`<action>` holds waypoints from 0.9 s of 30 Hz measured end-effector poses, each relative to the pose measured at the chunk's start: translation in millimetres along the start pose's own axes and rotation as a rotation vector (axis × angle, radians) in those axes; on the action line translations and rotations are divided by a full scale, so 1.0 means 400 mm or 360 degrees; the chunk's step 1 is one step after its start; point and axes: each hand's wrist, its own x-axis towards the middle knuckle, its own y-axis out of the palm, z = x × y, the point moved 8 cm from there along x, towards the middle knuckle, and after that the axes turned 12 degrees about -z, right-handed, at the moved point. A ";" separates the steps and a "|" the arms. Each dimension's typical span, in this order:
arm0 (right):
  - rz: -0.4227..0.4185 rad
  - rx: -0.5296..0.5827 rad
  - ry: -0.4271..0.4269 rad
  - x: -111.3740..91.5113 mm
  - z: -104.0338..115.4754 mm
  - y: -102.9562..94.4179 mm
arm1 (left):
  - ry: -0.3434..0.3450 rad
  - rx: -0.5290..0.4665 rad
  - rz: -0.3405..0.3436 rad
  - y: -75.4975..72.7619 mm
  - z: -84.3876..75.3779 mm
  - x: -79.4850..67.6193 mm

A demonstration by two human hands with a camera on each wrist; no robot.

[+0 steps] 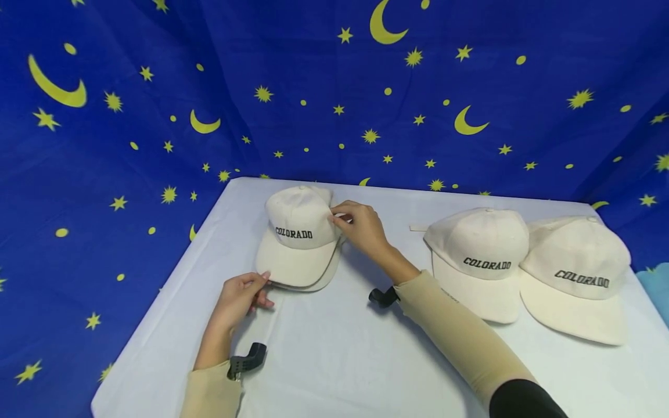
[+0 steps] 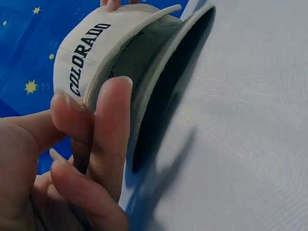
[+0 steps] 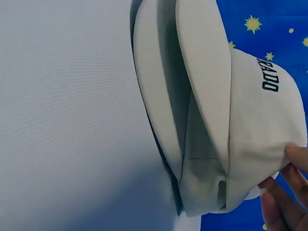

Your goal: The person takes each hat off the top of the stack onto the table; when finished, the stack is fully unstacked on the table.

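Note:
A cream baseball cap [image 1: 299,259] lettered COLORADO sits stacked over a second cap [image 1: 327,278], whose brim shows beneath the upper one. My left hand [image 1: 236,299] pinches the front left edge of the upper brim between thumb and finger, other fingers below it. With thumb and fingertips, my right hand [image 1: 364,227] pinches the right side of the upper crown. In the right wrist view, a gap shows between the upper cap [image 3: 255,115] and the lower brim [image 3: 154,82], which lies on the table. Most of the lower crown is hidden.
Two more cream COLORADO caps, a nearer-middle one [image 1: 478,247] and a far-right one [image 1: 580,261], stand side by side on the white table [image 1: 334,360]. A small pale strip [image 1: 418,228] lies beside them. A blue star-and-moon cloth [image 1: 313,69] hangs behind and at left.

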 end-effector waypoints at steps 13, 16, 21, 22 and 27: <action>-0.0107 0.0097 -0.0084 0.008 0.033 -0.030 | 0.0020 -0.0185 -0.0006 -0.007 -0.018 -0.003; -0.0117 0.0126 -0.0097 0.015 0.046 -0.042 | 0.0025 -0.0248 0.0001 -0.004 -0.027 -0.005; -0.0133 0.0167 -0.0133 0.025 0.067 -0.062 | 0.0031 -0.0355 0.0036 0.002 -0.039 -0.009; -0.0137 0.0175 -0.0137 0.025 0.071 -0.066 | 0.0036 -0.0375 0.0043 0.002 -0.041 -0.010; -0.0142 0.0231 -0.0136 0.020 0.082 -0.082 | 0.0091 -0.0472 0.0051 -0.005 -0.056 -0.022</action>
